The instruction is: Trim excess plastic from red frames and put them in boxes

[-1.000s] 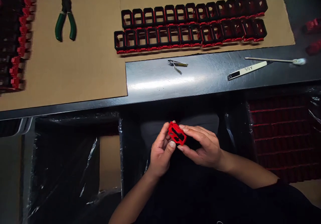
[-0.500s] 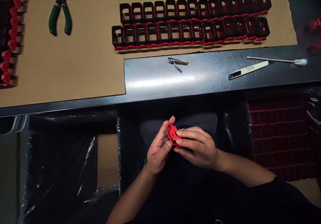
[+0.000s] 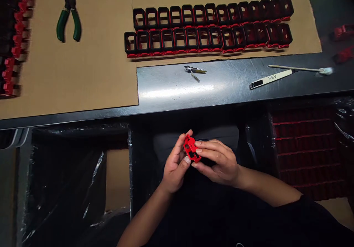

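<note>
My left hand (image 3: 174, 169) and right hand (image 3: 221, 164) both grip the red part (image 3: 190, 145), this side of the counter (image 3: 166, 86). This one's not set down yet; beyond, two rows of black-and-red pieces (image 3: 179, 51) stand lined up on cardboard (image 3: 102, 69).

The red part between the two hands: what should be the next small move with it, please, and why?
I would perhaps ease the right hand back slightly while the left hand holds the red part. Both hands grip it, and the right one covers some of its red face, so that area cannot be inspected by eye.
</note>
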A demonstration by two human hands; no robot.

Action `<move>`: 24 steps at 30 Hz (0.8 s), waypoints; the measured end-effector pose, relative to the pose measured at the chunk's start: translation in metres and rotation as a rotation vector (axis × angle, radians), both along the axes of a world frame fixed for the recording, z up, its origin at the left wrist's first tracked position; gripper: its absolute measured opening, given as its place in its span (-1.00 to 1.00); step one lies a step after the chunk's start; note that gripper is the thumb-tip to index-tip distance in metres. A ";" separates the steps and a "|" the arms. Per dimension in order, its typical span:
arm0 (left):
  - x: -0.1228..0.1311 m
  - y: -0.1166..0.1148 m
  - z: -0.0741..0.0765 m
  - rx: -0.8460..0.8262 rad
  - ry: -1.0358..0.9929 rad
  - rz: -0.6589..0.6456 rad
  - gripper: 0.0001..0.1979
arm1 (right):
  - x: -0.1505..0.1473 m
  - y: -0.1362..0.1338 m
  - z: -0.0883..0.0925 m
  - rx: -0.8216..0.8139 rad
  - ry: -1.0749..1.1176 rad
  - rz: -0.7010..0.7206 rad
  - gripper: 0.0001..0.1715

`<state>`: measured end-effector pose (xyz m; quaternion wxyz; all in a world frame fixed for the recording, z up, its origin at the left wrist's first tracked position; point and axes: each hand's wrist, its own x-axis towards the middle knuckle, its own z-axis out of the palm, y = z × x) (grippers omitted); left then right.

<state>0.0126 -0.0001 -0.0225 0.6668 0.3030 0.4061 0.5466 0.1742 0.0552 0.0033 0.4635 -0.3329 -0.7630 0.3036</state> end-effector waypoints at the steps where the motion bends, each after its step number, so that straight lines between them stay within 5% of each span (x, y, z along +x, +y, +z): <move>1: 0.001 -0.001 -0.001 0.038 0.062 0.020 -0.45 | 0.001 0.000 0.000 -0.040 0.013 -0.008 -0.51; 8: 0.002 -0.001 -0.002 0.305 0.622 0.038 -0.18 | 0.005 -0.005 -0.004 -0.870 0.239 0.019 -0.64; 11: 0.004 0.003 0.003 0.365 0.771 0.064 -0.05 | 0.005 -0.007 -0.005 -1.091 0.326 0.070 -0.66; 24: -0.009 0.013 0.019 0.438 1.092 -0.025 -0.13 | 0.004 -0.008 -0.003 -1.119 0.349 0.192 -0.82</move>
